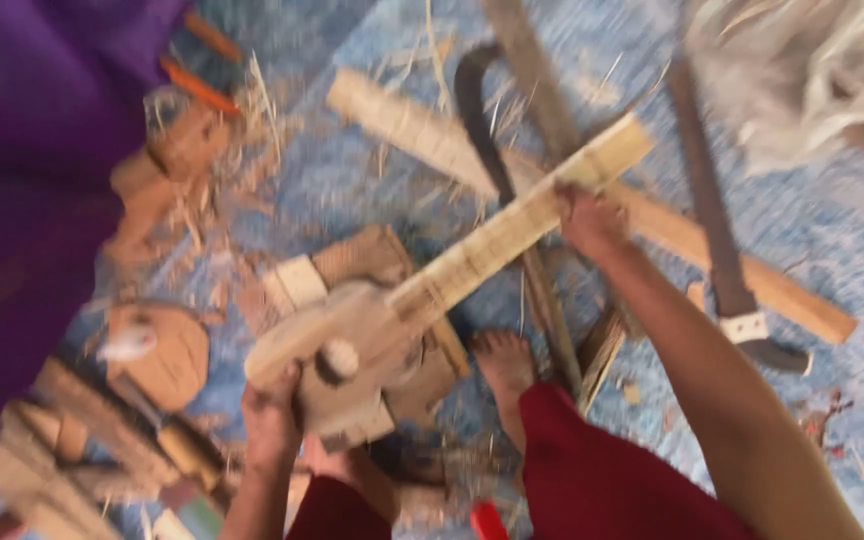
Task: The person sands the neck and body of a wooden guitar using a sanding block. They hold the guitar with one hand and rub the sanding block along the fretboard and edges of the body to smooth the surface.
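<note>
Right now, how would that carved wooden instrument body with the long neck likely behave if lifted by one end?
Probably stiff: the wooden instrument spans between left hand and right hand without sagging. Likely body-heavy, since the rounded body looks bulkier than the slim neck. Its pale, unfinished-looking surface should not be slippery, though blur hides detail.

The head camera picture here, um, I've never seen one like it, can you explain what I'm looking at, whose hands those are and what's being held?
There is no machine here. The camera sits on a person's head and looks down, so you see that person's own arms from above. The picture is blurred.

The left hand grips the rounded body of a pale wooden piece shaped like a small stringed instrument. The right hand holds its long neck near the far end. A bare foot shows below it.

The blue patterned floor covering is littered with wood shavings, wooden offcuts, a long plank and a dark curved blade. Purple cloth fills the left edge.
</note>
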